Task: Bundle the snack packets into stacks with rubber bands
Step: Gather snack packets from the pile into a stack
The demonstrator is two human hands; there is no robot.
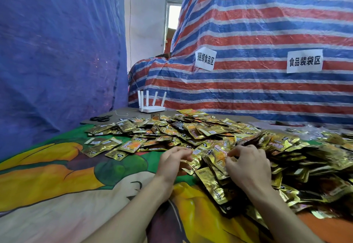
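The snack packets [200,130] are heaped in a broad gold-foil pile, spread from the centre of the table out to 3 o'clock. Looser ones are scattered flat toward 9 o'clock.

At the pile's near edge, around 6 o'clock, 2 hands are set among them. The right hand [246,164] is laid on the heap, its fingers curled and closed on a few packets, with the thumb tucked in against them. The left hand [172,161] is placed near it, at its 9 o'clock. Its fingers are bent and held close together over a packet at the fringe; whether that packet is actually gripped cannot be told. The 2 hands are kept apart, not touching, and both bare forearms are stretched in from 6 o'clock.

Under everything a printed cloth [57,166] in green, orange and yellow is laid. Beyond it, at 10 o'clock from the pile, black scissors [101,118] are seen on a bare grey strip. A bit of white thread [122,113] is lying just beside them at their 3 o'clock. A white router [151,107] with 4 upright antennas is stood at the back edge, at 11 o'clock.

Behind that, a striped tarp [267,32] in red, blue and white is draped from 12 round to 3 o'clock. 2 white paper signs [205,59] with black characters are fixed to it. At 9 o'clock a blue tarp [57,51] is hung.
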